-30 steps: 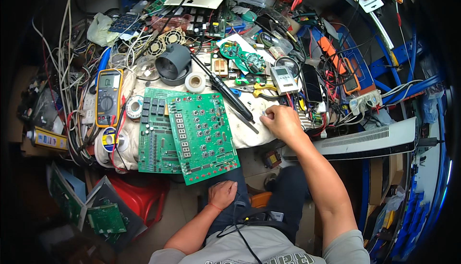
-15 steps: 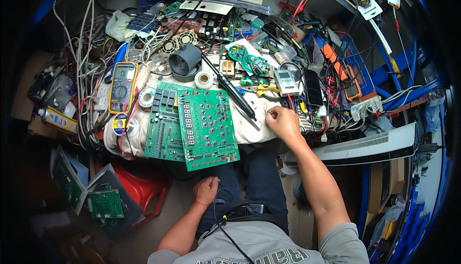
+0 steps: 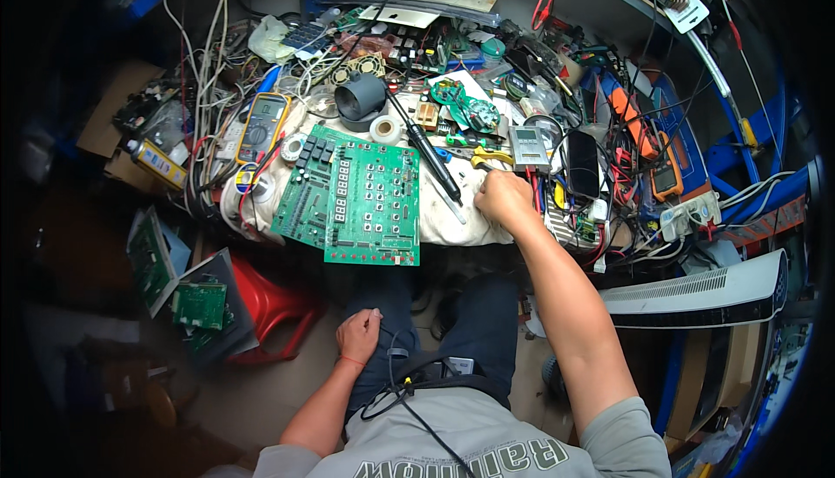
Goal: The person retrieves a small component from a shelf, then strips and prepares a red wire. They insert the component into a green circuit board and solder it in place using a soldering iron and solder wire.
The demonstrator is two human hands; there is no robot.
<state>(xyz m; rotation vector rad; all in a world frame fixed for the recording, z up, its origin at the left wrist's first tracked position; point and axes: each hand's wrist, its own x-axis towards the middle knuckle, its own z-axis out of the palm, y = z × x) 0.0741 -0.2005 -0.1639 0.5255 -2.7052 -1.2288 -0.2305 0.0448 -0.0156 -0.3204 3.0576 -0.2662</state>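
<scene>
Far left of my right hand, the yellow multimeter (image 3: 263, 128) shows screen characters; the reel (image 3: 254, 184) nearer me has a printed label, too small to read. Between these and my right hand, the green button board (image 3: 374, 208) overlaps a second board (image 3: 302, 207). Its near edge appears to overhang the bench; a forearm knock could, I judge, tip it. My left hand (image 3: 359, 334) lies below at my thigh, fingers loosely bent, nothing seen in it. Just left of my right hand lies the black pen-shaped tool (image 3: 432, 162); if hot, its tip could burn my fingers or the cloth (image 3: 439, 233). Below, my shirt (image 3: 417, 456) bears bold lettering. My right hand (image 3: 503, 198) has fingers drawn together; whether they pinch anything, I cannot tell. Beyond it, the grey tester's (image 3: 529, 147) print is illegible.
</scene>
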